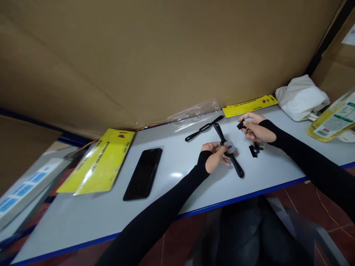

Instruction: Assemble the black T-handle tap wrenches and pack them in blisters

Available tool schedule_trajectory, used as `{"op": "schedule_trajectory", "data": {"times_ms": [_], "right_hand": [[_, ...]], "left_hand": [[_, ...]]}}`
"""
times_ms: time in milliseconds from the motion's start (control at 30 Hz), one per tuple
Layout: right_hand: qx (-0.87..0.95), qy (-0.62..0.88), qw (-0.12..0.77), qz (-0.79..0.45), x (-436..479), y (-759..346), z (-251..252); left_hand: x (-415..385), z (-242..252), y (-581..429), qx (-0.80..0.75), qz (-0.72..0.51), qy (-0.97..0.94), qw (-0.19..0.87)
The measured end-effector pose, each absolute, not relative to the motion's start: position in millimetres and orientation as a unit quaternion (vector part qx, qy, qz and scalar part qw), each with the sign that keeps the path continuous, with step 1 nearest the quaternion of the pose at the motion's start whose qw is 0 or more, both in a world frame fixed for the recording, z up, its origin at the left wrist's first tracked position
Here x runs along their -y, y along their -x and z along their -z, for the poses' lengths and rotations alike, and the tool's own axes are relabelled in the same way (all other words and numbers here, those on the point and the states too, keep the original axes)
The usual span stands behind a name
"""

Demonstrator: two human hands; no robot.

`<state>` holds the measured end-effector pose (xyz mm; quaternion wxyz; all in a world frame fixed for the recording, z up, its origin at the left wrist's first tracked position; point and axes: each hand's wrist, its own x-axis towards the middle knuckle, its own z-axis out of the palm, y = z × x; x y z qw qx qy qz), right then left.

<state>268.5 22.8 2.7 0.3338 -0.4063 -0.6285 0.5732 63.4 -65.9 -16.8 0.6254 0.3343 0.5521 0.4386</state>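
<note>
My left hand [214, 157] is closed around the middle of a black two-handled spokeshave [236, 166], held over the table. A flat grey blade [229, 147] lies on the spokeshave's centre, with my left thumb on it. To the right, my right hand [255, 128] pinches a small black cap piece [240, 125] between thumb and fingers, apart from the spokeshave. Below that hand, a second small black piece [253, 150] rests on the table beside other small parts that are partly hidden. Behind the left hand lies another black spokeshave body [205, 128].
The white table [169, 188] has a blue front edge. On the left are a black phone [142, 173] and a yellow package card [101, 162]. Clear plastic packaging [195, 113], another yellow card [249, 107], a white cloth bundle [301, 96] and a yellow-liquid bottle [331, 120] line the back and right.
</note>
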Motion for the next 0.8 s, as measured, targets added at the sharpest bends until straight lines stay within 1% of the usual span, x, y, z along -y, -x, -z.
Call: {"op": "schedule_trajectory", "data": {"times_ms": [100,167,267,433,633,733,800], "right_hand": [[0.63,0.381,0.288,-0.613,-10.2,-265.8,-2.0],[0.661,0.341,0.269,-0.612,-1.2,-265.6,-1.8],[0.712,0.3,0.226,-0.593,7.9,-265.7,-0.6],[0.779,0.294,0.154,-0.533,2.7,-264.9,9.9],[0.785,0.342,0.129,-0.501,0.1,-266.1,9.3],[0.753,0.348,0.12,-0.545,4.2,-266.0,3.2],[0.728,0.343,0.133,-0.579,6.1,-265.2,1.7]], "left_hand": [[66.1,14.3,-63.7,-0.55,-0.434,-0.335,0.63],[67.1,11.7,-64.0,-0.548,-0.43,-0.343,0.63],[69.1,9.2,-63.8,-0.543,-0.432,-0.367,0.619],[71.5,11.2,-62.4,-0.524,-0.423,-0.405,0.618],[73.0,8.2,-65.2,-0.526,-0.432,-0.388,0.621],[73.8,4.6,-68.1,-0.542,-0.443,-0.372,0.61],[73.9,3.3,-69.8,-0.548,-0.448,-0.364,0.606]]}}
